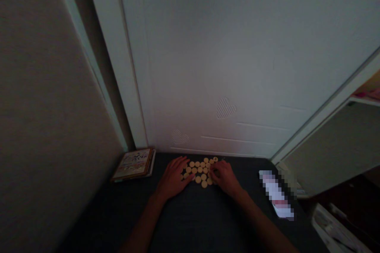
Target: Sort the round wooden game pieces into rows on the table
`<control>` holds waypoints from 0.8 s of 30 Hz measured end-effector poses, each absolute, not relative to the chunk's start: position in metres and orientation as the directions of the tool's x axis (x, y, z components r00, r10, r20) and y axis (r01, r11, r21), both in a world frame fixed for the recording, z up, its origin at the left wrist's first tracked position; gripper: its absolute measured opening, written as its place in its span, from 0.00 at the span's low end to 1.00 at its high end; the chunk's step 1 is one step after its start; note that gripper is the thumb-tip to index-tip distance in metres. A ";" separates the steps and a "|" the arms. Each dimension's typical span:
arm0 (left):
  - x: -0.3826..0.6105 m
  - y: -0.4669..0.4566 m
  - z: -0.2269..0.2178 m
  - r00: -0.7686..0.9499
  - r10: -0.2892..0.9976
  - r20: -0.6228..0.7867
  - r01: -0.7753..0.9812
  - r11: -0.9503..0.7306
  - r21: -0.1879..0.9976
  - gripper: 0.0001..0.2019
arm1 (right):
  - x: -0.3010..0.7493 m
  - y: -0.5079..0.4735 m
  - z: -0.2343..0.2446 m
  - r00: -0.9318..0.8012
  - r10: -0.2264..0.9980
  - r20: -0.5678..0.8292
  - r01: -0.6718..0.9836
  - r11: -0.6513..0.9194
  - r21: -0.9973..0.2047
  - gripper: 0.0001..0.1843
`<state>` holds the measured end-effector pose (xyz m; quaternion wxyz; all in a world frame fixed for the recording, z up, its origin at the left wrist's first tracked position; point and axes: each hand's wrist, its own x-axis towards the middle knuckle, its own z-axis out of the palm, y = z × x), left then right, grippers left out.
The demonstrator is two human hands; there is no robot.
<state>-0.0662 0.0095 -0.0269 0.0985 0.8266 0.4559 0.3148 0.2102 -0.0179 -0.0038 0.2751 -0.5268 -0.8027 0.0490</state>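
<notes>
Small round light wooden discs (198, 164) lie close together on the dark table (196, 221), mostly showing plain faces. One disc (215, 159) at the back right bears a dark mark. At the left edge of the group rests my left hand (173, 178), palm down, fingers stretched and thumb apart, touching or covering a few discs. My right hand (224, 176) is at the right edge, its fingers bent and drawn together over the discs. What sits between those fingertips, if anything, is hidden.
A pale door-like panel (208, 67) with raised hearts rises behind the table. Books or boxes (133, 165) are stacked at the back left. A pixelated flat object (276, 195) lies near the right edge. Beyond that edge are white items (335, 225) lower down.
</notes>
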 end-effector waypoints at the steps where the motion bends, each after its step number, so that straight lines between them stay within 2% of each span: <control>1: -0.066 0.009 -0.027 0.387 0.816 0.431 0.693 -0.565 0.448 0.28 | 0.211 -0.017 -0.005 -0.287 0.874 0.393 0.820 0.436 -0.371 0.05; 6: -0.066 0.010 -0.028 0.377 0.819 0.432 0.698 -0.558 0.449 0.28 | 0.214 -0.015 -0.007 -0.273 0.879 0.391 0.819 0.426 -0.384 0.07; 13: -0.066 0.010 -0.026 0.383 0.825 0.415 0.701 -0.552 0.451 0.28 | 0.213 -0.022 -0.001 -0.296 0.880 0.372 0.821 0.433 -0.372 0.06; 19: -0.066 0.010 -0.028 0.371 0.828 0.421 0.703 -0.547 0.455 0.28 | 0.223 -0.036 0.000 -0.214 0.848 0.486 0.822 0.425 -0.379 0.12; 24: -0.066 0.010 -0.027 0.382 0.831 0.405 0.703 -0.545 0.457 0.28 | 0.239 -0.053 0.001 -0.213 0.857 0.469 0.842 0.404 -0.357 0.13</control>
